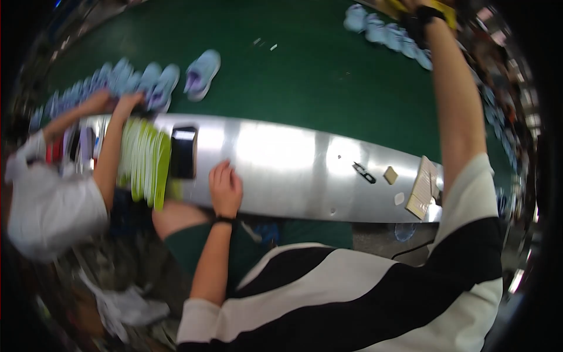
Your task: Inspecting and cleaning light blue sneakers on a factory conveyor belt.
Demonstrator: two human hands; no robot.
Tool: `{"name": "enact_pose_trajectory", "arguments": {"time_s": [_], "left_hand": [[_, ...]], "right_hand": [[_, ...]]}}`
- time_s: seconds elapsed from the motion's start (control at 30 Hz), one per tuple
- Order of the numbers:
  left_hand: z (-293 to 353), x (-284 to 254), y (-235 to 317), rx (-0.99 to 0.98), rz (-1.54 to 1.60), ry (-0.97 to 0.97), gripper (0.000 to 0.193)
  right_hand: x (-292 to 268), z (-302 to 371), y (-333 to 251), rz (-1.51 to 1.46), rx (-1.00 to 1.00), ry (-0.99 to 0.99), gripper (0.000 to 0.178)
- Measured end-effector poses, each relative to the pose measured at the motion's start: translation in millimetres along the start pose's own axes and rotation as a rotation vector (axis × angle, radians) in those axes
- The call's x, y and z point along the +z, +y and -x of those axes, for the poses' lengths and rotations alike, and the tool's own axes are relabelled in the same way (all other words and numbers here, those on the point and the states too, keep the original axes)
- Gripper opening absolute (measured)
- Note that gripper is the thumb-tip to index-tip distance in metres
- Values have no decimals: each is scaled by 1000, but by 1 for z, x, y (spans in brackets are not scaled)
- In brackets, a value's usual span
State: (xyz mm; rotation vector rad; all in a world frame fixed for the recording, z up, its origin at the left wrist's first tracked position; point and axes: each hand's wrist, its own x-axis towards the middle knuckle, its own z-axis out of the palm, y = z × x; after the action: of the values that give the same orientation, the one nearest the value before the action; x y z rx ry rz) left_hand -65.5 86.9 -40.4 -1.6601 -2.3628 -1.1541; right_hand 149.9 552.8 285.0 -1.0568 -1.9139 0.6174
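Observation:
My left hand [226, 189] rests at the near edge of a shiny metal table [275, 176], fingers loosely stretched, holding nothing. A dark phone [184, 154] lies to its left, beside a stack of lime-green pieces with white strips [143, 158]. My right arm reaches far forward over the green surface; my right hand [417, 4] is at the top edge, mostly cut off, near a yellow thing [448, 14] and a row of light blue shoes [387, 34]. What its fingers do is hidden. One light blue shoe with a lilac inside [203, 74] stands apart beyond the table.
At the left, a co-worker in a white top [56, 205] has both hands by another row of light blue shoes [120, 76]. Small black snips [364, 173], a tan square [390, 175], a white piece [399, 199] and a tan ridged block [421, 190] lie on the table's right.

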Motion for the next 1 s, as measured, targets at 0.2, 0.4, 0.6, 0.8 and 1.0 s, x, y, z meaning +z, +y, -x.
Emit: {"name": "enact_pose_trajectory", "arguments": {"time_s": [0.2,0.4,0.6,0.8,1.0], "left_hand": [[-11,2,4,17,50,55,10],[-2,9,5,-1,127,26,12],[4,6,6,-37,155,23,13],[-3,6,7,-37,184,5,15],[-2,-2,-2,-51,190,24,17]], "right_hand": [[167,83,13,311,-242,-482,48],[360,203,-18,289,-532,-551,50],[438,237,-15,492,-622,-465,53],[471,234,-32,483,-718,-483,44],[404,220,-45,450,-596,-623,39]]}}
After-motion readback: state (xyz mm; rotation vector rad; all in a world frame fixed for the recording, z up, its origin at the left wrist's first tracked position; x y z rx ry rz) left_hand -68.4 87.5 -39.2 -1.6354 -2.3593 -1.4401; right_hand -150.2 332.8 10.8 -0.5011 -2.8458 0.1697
